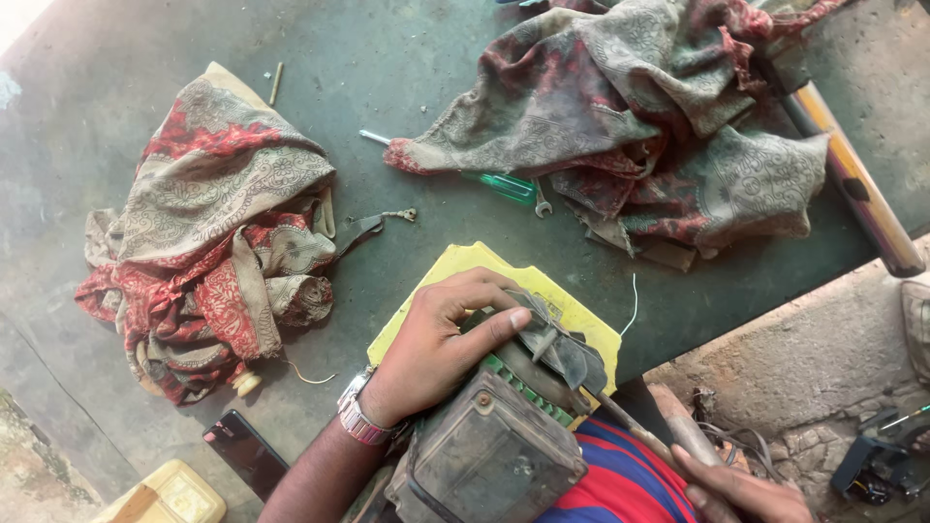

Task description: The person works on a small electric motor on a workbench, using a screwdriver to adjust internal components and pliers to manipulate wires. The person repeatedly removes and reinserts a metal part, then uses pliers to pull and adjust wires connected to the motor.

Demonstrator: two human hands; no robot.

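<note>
My left hand (pixel 436 339), with a wristwatch (pixel 356 415) on it, grips the top of a dirty grey-green motor-like unit (pixel 494 455); the thumb presses a dark, worn flap (pixel 564 351) at its upper end. Green windings (pixel 523 385) show under that flap. The unit lies partly on a yellow board (pixel 586 324) and partly on my lap, over a red-and-blue striped shirt (pixel 620 484). My right hand (pixel 746 492) is at the bottom right, closed on a wooden-handled tool (pixel 678 431). Its thin metal shaft (pixel 615 412) points toward the unit.
Two crumpled red-and-beige patterned cloths lie on the dark table, one at the left (pixel 213 223) and one at the upper right (pixel 659 116). A green-handled screwdriver (pixel 504 184) and a small spanner (pixel 542 203) lie between them. A phone (pixel 242 450) lies bottom left; a long wooden bar (pixel 857 184) lies at the right.
</note>
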